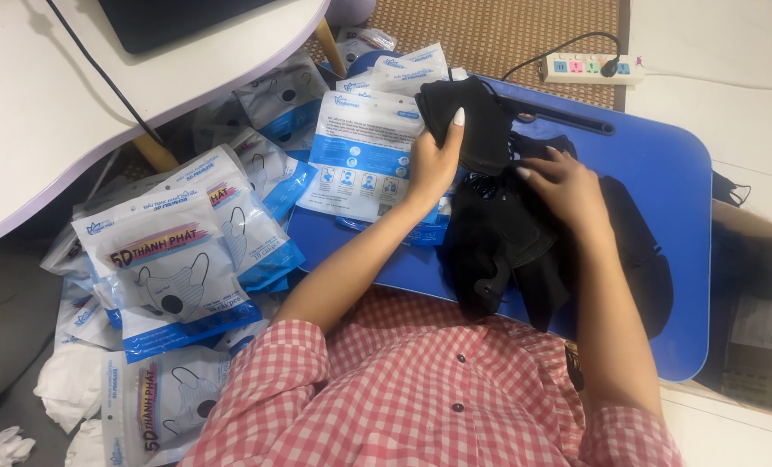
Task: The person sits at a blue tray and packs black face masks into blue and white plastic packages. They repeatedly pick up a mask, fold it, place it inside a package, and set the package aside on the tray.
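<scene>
Left hand (433,164) is clamped on a small stack of black masks (472,121), thumb up along the front, lifted just above the blue lap tray (663,173). Right hand (567,186) lies fingers-down on the loose heap of black masks (507,242) on the tray; can't tell if it has pinched one or is only pressing.

Risks, as I judge them:
- Ear loops in the heap look tangled, so pulling one mask could drag others along.
- Heap overhangs the tray's near edge, above the checked shirt (420,380). A tug could tip pieces into the lap.
- Held stack is gripped at one side only and could fan out or drop.
- The empty pouch (360,156) lies flat beside the left hand, partly under it; it could slide off toward the filled packets (178,268) piled on the floor at left.
</scene>
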